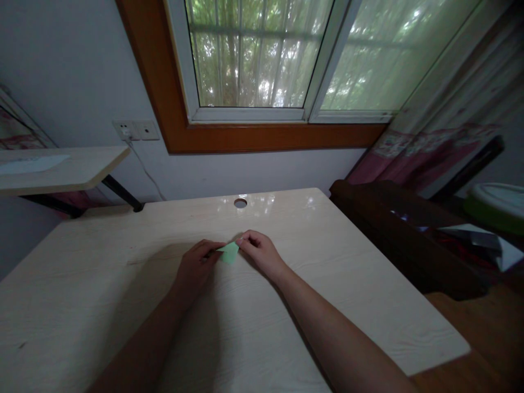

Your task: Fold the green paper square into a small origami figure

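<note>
A small piece of folded green paper (230,253) is held between my two hands, low over the middle of the pale wooden desk (360,262). My left hand (200,259) pinches the paper's left corner, its fingers closed. On the other side, my right hand (257,248) grips the upper right corner between thumb and index finger. The paper's lower part points down toward the desk between the hands. Fingertips cover both of its ends, so the exact folds there are hidden.
A round cable hole (240,203) lies near the desk's back edge. At the left stands a raised shelf (98,164) on black legs, with a wall socket (136,130) behind. Dark wooden furniture (393,234) is beyond the right edge. A window (262,60) is above.
</note>
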A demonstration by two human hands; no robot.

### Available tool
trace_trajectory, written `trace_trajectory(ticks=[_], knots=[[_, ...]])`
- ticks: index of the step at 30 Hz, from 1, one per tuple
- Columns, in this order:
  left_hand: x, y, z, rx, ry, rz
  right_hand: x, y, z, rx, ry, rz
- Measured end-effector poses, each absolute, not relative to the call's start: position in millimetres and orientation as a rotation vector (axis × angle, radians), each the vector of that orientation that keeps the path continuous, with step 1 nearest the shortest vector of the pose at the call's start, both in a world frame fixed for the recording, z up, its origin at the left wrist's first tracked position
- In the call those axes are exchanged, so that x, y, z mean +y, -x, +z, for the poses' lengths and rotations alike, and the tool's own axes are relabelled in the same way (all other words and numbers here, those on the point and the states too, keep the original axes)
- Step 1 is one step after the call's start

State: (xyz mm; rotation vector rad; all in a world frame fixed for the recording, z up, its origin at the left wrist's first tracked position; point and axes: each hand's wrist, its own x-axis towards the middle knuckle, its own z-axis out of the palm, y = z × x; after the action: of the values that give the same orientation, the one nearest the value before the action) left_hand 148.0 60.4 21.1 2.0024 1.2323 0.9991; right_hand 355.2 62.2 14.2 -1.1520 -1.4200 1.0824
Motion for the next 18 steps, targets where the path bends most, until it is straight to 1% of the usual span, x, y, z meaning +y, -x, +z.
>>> trace_trajectory(ticks=[6, 12, 15, 18], knots=[[59, -149, 23, 1.536, -1.961, 0.918, 59, -350, 14, -1.461, 1.070, 1.056], [58, -150, 22, 1.454, -1.832, 0.971, 60, -347, 4, -1.556, 1.018, 1.118], [58, -151, 20, 1.403, -1.730, 1.021, 60, -348, 2, -1.593, 0.995, 1.102], [59, -150, 20, 1.410, -1.752, 1.057, 59, -350, 5, -1.679, 0.987, 1.057]])
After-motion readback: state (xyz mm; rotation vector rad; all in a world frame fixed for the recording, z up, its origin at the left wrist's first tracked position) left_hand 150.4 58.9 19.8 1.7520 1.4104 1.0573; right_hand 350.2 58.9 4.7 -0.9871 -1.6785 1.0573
